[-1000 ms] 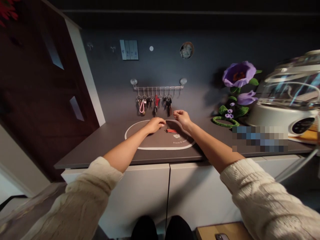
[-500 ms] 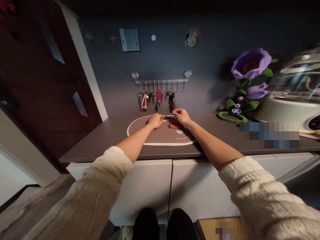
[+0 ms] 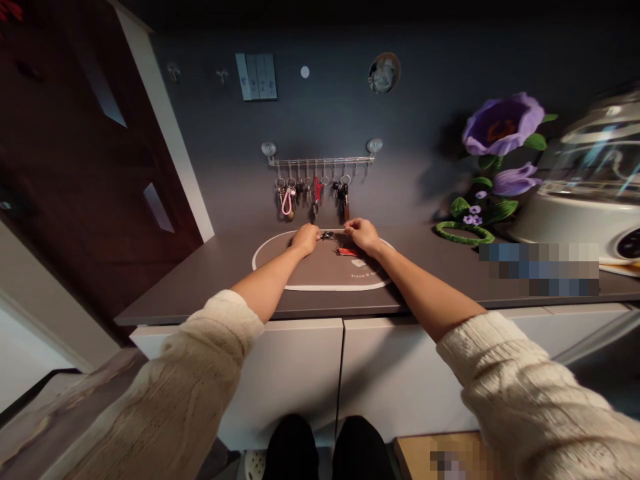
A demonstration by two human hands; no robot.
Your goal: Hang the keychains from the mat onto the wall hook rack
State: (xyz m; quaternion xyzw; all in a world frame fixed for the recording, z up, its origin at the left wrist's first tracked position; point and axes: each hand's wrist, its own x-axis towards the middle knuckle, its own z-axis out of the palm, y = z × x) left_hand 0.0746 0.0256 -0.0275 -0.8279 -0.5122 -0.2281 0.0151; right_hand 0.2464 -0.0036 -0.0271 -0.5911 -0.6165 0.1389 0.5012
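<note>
Both my hands reach over an oval grey mat (image 3: 310,277) with a white border on a dark counter. My left hand (image 3: 306,237) is closed in a pinch beside a small dark key ring (image 3: 328,235). My right hand (image 3: 362,235) is closed too, its fingertips at the other side of that ring. Whether either hand grips the ring is too small to tell. A red key tag (image 3: 347,251) lies on the mat just under my right hand. On the wall behind, a rail of hooks (image 3: 320,161) carries several key bunches (image 3: 314,193).
A purple knitted flower (image 3: 500,143) with a green ring base stands right of the mat. A white appliance with a clear lid (image 3: 590,193) sits at the far right. A dark wooden door (image 3: 75,153) is on the left. White cabinet doors (image 3: 340,373) run below the counter.
My left hand moved back towards the wall, and my right hand came down beside it. The key ring now lies between the two hands. The view shifted slightly.
</note>
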